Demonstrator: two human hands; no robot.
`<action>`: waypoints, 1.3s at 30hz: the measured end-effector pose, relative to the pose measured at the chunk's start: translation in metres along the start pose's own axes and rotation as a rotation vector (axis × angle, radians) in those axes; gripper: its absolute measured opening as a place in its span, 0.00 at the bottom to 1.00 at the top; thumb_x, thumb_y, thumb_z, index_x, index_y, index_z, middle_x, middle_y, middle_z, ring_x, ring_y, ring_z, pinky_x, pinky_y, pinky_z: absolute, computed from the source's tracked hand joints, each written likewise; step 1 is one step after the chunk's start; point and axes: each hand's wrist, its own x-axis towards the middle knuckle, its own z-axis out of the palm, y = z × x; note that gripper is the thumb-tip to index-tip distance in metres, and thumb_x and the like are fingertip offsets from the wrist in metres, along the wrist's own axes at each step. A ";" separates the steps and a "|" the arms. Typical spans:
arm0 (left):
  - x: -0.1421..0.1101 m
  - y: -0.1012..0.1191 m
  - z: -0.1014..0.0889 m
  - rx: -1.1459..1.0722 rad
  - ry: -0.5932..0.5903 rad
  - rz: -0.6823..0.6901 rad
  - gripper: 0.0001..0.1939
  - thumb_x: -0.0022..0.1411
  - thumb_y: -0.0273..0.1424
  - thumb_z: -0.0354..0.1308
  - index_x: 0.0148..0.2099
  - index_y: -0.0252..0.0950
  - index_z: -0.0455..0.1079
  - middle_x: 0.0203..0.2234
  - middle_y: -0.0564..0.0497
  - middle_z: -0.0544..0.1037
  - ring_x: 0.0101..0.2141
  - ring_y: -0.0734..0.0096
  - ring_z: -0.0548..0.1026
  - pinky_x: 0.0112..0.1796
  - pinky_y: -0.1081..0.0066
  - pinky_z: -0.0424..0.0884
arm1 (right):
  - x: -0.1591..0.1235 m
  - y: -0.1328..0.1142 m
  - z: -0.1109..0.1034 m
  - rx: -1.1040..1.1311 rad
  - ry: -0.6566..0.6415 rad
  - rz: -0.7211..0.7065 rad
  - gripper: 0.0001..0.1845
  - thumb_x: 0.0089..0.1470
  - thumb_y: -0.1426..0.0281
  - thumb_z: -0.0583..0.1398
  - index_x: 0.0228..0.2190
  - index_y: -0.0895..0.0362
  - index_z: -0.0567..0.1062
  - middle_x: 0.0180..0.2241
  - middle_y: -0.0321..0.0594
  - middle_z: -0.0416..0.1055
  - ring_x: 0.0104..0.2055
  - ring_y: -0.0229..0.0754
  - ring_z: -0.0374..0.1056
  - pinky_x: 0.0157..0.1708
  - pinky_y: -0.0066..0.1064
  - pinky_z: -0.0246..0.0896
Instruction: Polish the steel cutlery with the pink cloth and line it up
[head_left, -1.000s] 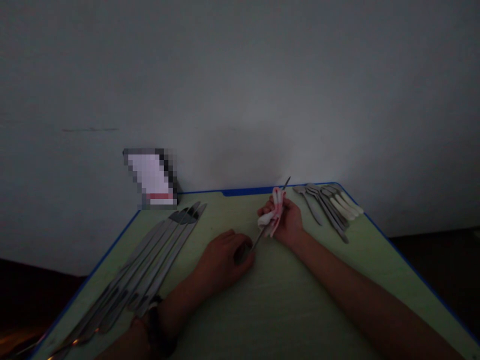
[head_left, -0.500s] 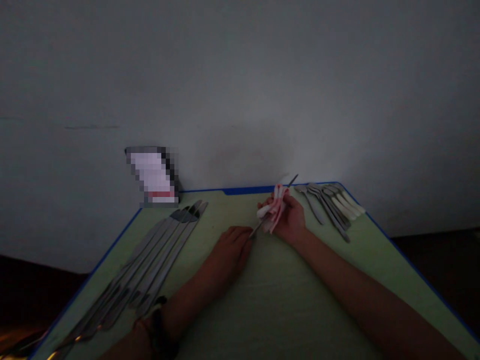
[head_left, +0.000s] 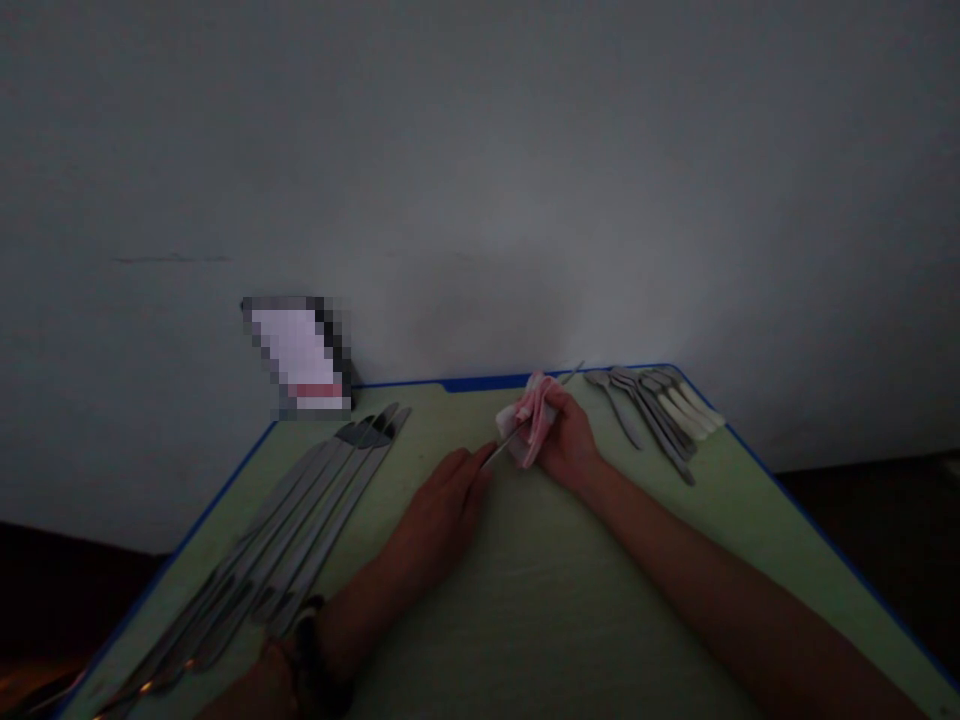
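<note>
My left hand [head_left: 444, 505] is closed on one end of a slim metal table knife [head_left: 501, 448], held aslant over the table. The knife's far tip sticks out beyond the cloth, toward the wall. A pink and white cloth [head_left: 531, 420] is wrapped around the knife's middle, and my right hand [head_left: 571, 442] grips the cloth and knife together from the right. Folds of cloth hide part of the knife and some of my right fingers.
Several long metal knives [head_left: 322, 490] lie in rows along the left of the green table [head_left: 555, 600]. Several spoons [head_left: 619, 410] and white-handled cutlery [head_left: 686, 405] lie at the back right. A blurred-out screen-like object [head_left: 296, 350] leans on the wall [head_left: 480, 180].
Both hands have shifted slightly left with the knife. The cloth has slid a little along it and bunched differently, and less of the far tip shows.
</note>
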 end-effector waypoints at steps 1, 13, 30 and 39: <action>0.000 0.000 -0.001 -0.018 -0.019 0.014 0.22 0.70 0.35 0.38 0.60 0.36 0.62 0.44 0.45 0.74 0.45 0.65 0.71 0.50 0.62 0.66 | 0.000 0.000 -0.001 0.019 0.028 0.015 0.09 0.51 0.70 0.52 0.23 0.57 0.69 0.18 0.36 0.67 0.22 0.37 0.62 0.27 0.28 0.62; 0.004 0.000 -0.013 -0.139 -0.237 0.005 0.19 0.65 0.40 0.47 0.51 0.35 0.67 0.32 0.50 0.75 0.32 0.67 0.71 0.35 0.69 0.67 | -0.004 0.005 -0.001 -0.027 -0.058 0.089 0.09 0.47 0.68 0.54 0.30 0.58 0.71 0.22 0.39 0.72 0.30 0.45 0.70 0.37 0.39 0.66; 0.006 -0.005 -0.008 -0.166 -0.100 -0.123 0.16 0.65 0.39 0.44 0.35 0.35 0.67 0.25 0.53 0.74 0.26 0.70 0.71 0.29 0.73 0.66 | -0.010 0.016 -0.001 -0.534 -0.208 -0.019 0.12 0.46 0.62 0.65 0.31 0.57 0.75 0.29 0.35 0.73 0.33 0.39 0.68 0.41 0.32 0.62; 0.007 -0.003 -0.009 -0.137 -0.039 -0.159 0.18 0.65 0.40 0.43 0.35 0.35 0.68 0.28 0.49 0.78 0.28 0.67 0.74 0.32 0.70 0.69 | -0.014 0.029 -0.006 -0.713 -0.269 -0.106 0.15 0.46 0.65 0.65 0.37 0.55 0.74 0.34 0.36 0.73 0.36 0.39 0.67 0.41 0.32 0.61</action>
